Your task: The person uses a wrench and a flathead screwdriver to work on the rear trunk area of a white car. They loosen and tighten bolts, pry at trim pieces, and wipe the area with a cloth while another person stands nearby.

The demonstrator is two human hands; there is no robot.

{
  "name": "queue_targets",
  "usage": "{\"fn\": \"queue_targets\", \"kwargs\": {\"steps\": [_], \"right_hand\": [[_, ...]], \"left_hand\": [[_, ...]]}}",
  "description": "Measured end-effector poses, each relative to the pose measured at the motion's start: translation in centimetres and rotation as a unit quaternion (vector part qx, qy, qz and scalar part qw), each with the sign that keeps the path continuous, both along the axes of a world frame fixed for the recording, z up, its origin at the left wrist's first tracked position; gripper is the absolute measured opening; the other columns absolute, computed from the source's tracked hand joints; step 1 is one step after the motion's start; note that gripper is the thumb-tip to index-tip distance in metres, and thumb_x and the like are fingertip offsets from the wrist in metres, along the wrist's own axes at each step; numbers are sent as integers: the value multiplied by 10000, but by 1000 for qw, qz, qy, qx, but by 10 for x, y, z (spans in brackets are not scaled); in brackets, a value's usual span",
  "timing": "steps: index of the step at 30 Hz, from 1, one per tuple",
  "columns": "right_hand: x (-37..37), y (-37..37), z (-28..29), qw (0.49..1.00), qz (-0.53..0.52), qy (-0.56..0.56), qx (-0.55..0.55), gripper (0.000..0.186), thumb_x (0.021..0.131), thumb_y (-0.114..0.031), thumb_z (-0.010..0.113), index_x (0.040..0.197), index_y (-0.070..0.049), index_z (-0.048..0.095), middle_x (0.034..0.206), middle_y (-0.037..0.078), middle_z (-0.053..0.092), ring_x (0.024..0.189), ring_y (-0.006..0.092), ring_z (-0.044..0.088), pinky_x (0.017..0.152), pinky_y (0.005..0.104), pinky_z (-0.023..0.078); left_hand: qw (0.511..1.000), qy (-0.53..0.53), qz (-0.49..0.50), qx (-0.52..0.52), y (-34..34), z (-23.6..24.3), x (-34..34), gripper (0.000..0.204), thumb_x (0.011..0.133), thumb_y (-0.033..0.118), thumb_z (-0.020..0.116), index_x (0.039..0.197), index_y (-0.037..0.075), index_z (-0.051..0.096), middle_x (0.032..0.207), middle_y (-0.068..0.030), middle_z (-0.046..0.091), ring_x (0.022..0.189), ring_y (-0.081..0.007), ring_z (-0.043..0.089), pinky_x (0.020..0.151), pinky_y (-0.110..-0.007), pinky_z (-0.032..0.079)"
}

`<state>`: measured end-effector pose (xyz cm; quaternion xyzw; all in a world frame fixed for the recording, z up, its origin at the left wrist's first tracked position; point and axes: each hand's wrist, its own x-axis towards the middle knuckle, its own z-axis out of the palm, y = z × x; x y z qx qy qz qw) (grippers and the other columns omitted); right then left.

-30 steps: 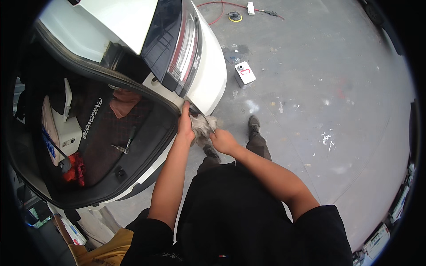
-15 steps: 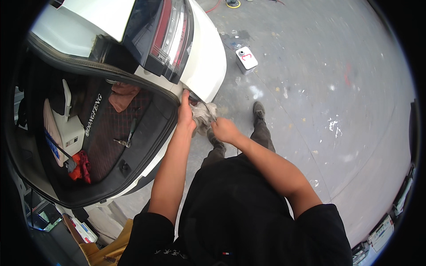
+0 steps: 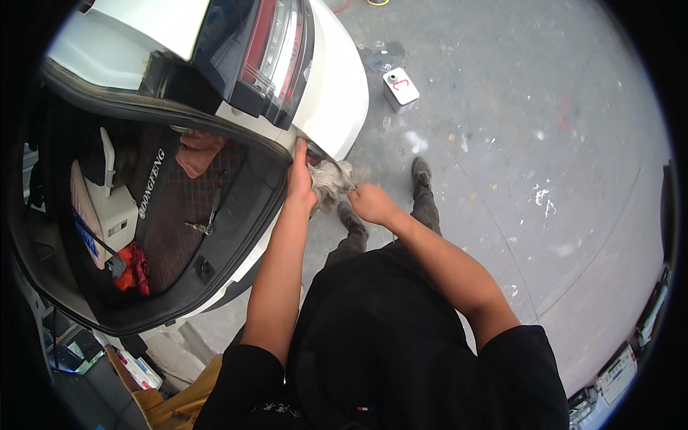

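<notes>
At the rear corner of a white car [image 3: 337,93], just below the tail light [image 3: 276,57], a crumpled grey-white rag [image 3: 330,180] hangs against the bumper edge. My left hand [image 3: 301,183] is closed on the rag's left side, its thumb stretched up against the body seam; the other fingers are hidden behind it. On the right side of the rag my right hand [image 3: 371,203] makes a fist round a thin metal rod [image 3: 349,180]. The rod curves up over the cloth toward the bumper gap, where its tip is hard to make out.
The open boot [image 3: 172,236] at left holds a brown cloth [image 3: 198,152], a metal hand tool [image 3: 209,221], a pale box [image 3: 118,215] and a red-orange cloth [image 3: 132,269]. A white can [image 3: 401,89] stands on the grey floor ahead, beyond my shoes [image 3: 421,172].
My right hand has shifted slightly right and up with the rod. The left hand stays at the seam, its thumb a little higher. The view has moved slightly.
</notes>
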<state>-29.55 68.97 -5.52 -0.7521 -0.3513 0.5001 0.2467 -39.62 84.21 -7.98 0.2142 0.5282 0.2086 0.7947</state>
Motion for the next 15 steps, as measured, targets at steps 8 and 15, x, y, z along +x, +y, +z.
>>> {"fn": "queue_targets", "kwargs": {"steps": [8, 15], "right_hand": [[-6, 1, -6, 999, -32, 16, 9, 418, 898, -291, 457, 851, 86, 630, 881, 336, 603, 895, 481, 585, 817, 514, 454], [1, -4, -16, 998, -30, 45, 33, 454, 930, -323, 449, 842, 91, 614, 845, 335, 600, 871, 490, 578, 787, 517, 445]], "left_hand": [[967, 104, -213, 90, -18, 22, -20, 444, 911, 359, 598, 1118, -35, 596, 1064, -115, 625, 989, -178, 564, 858, -308, 455], [958, 79, -234, 145, -44, -5, -11, 265, 976, 207, 501, 1014, -22, 630, 962, -81, 659, 899, -139, 593, 812, -289, 475]]}}
